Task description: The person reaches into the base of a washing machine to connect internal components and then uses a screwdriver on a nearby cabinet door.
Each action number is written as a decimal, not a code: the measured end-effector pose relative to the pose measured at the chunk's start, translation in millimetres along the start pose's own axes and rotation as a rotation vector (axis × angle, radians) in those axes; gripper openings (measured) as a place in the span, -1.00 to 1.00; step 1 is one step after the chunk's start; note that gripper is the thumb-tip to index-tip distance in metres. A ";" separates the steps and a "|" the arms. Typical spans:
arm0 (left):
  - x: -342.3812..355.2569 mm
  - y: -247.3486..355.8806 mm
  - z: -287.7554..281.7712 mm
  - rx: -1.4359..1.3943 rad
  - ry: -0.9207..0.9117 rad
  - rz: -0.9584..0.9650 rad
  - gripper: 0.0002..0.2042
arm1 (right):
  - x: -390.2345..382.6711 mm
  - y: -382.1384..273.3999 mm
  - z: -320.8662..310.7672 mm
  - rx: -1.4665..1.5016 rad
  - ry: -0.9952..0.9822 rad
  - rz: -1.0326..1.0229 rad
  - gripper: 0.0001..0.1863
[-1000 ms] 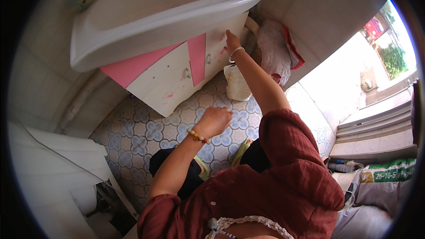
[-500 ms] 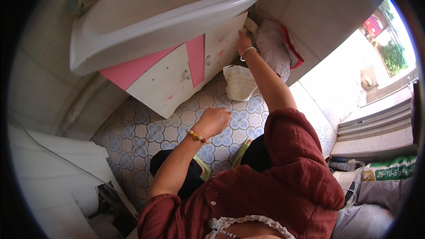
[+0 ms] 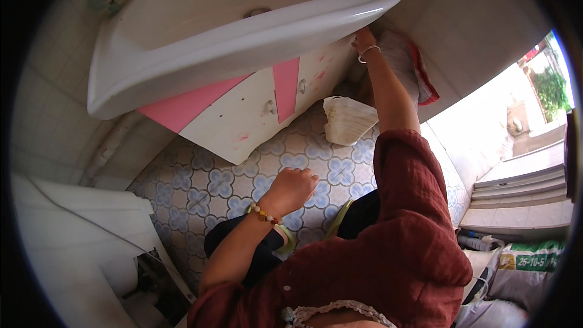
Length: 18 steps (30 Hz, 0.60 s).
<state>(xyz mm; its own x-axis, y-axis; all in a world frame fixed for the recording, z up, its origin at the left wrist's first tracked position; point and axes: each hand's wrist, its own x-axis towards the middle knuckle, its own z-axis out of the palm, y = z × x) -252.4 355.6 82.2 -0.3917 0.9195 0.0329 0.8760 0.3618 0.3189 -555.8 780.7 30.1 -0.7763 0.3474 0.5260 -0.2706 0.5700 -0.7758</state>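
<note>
My right hand [image 3: 364,41] reaches forward to the right edge of the white and pink washstand cabinet [image 3: 231,118], just below the rim of the white washbasin [image 3: 243,35]. Its fingers are mostly hidden there, so their grip cannot be made out. A silver-coloured bangle circles that wrist. My left hand [image 3: 290,188] hovers above the tiled floor with its fingers curled in a loose fist, and nothing shows in it. Around the left wrist is a beaded bracelet [image 3: 266,215]. Both cabinet doors, with small handles, appear closed.
A whitish plastic bin [image 3: 349,120] stands on the patterned floor beside the cabinet. Behind my right forearm hangs or lies a grey cloth with a red edge [image 3: 425,76]. A white appliance [image 3: 67,243] is at the left; filled sacks [image 3: 528,261] lie at the lower right.
The basin's right end, the bin and my right hand now appear farther right, as the view has shifted. More of the basin hides the right hand's fingers. The left hand sits slightly lower, still curled.
</note>
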 end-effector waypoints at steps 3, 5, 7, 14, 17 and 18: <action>-6.6 -4.2 -3.0 0.000 -0.019 -0.016 -0.83 | -22.1 -19.8 23.4 0.189 0.076 0.144 -0.46; -18.1 -4.3 -6.1 0.017 -0.001 -0.040 -0.89 | -40.9 -78.8 45.9 0.217 -0.001 0.389 -0.46; -12.3 0.1 -3.3 0.004 0.033 0.022 -0.90 | -33.2 -56.4 24.3 -0.363 -0.097 0.139 -0.45; 6.6 7.7 -1.1 0.049 -0.013 0.032 -0.86 | -22.7 -20.9 28.8 -0.321 -0.010 0.090 -0.50; 10.0 7.2 -2.9 0.055 -0.027 0.013 -0.82 | -15.7 7.9 34.8 -0.481 0.042 0.052 -0.56; 11.4 8.6 -3.1 0.048 -0.028 0.022 -0.81 | -9.2 19.2 28.1 -0.620 0.071 0.012 -0.57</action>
<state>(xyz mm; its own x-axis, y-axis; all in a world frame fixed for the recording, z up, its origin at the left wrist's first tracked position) -250.1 368.7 88.3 -0.3646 0.9311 0.0128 0.8971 0.3476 0.2727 -569.8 767.5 0.6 -0.7314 0.3931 0.5573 0.1354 0.8846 -0.4463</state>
